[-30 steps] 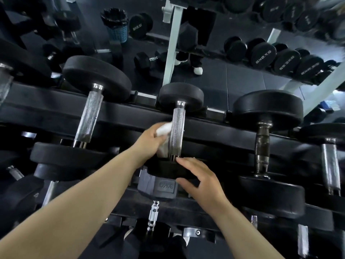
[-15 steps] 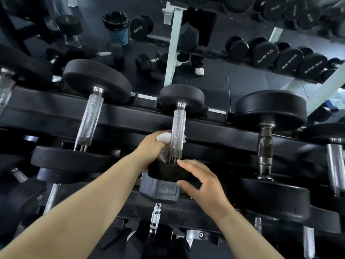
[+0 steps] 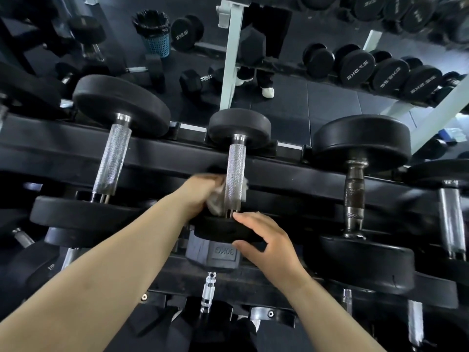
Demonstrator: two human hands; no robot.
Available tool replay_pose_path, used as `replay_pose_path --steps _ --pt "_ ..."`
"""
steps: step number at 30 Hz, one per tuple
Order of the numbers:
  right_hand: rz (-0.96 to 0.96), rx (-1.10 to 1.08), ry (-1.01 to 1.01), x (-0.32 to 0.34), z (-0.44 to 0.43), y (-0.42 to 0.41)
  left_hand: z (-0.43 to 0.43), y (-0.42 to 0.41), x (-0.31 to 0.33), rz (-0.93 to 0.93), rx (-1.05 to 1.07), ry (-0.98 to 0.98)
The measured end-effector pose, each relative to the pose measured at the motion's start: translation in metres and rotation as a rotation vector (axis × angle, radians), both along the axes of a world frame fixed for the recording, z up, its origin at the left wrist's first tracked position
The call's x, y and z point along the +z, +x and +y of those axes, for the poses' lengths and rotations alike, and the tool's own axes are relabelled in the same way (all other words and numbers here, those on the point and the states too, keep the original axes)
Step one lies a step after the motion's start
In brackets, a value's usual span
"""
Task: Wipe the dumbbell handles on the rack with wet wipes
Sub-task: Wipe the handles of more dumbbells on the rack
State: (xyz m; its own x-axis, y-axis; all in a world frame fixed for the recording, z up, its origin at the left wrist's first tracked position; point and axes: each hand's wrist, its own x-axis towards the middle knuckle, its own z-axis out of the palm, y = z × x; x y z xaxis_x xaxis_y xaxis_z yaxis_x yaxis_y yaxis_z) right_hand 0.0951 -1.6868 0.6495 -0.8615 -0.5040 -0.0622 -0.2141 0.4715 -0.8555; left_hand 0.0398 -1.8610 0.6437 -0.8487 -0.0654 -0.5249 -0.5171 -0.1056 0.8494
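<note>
A small black dumbbell with a knurled silver handle (image 3: pixel 235 171) lies across the top tier of the black rack (image 3: pixel 165 158), in the middle of the view. My left hand (image 3: pixel 200 193) grips a crumpled white wet wipe (image 3: pixel 215 201) and holds it wrapped round the lower part of that handle; a corner of the wipe shows on the handle's right side. My right hand (image 3: pixel 269 245) holds the dumbbell's near black head (image 3: pixel 218 228), fingers over its top and thumb on its front face.
A larger silver-handled dumbbell (image 3: pixel 111 158) lies to the left and a dark-handled one (image 3: pixel 355 189) to the right on the same tier. A 30KG hex dumbbell (image 3: pixel 213 255) sits on the tier below. A mirror behind shows a blue bin (image 3: pixel 154 34) and another rack.
My left hand has slid the wipe down the handle towards the near head and wrapped it further round. My right hand stays on the near head.
</note>
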Motion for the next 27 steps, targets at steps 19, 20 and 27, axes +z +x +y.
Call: replay_pose_path --steps 19,20,27 --pt "-0.030 0.042 0.025 -0.001 0.003 -0.004 0.006 -0.013 0.001 0.070 0.049 0.081" --pt "-0.022 0.043 0.017 -0.001 0.003 -0.004 0.007 -0.007 -0.001 0.079 0.014 0.059" --pt "0.032 0.104 -0.019 -0.001 0.005 -0.006 0.004 0.015 0.006 0.014 -0.082 -0.174"
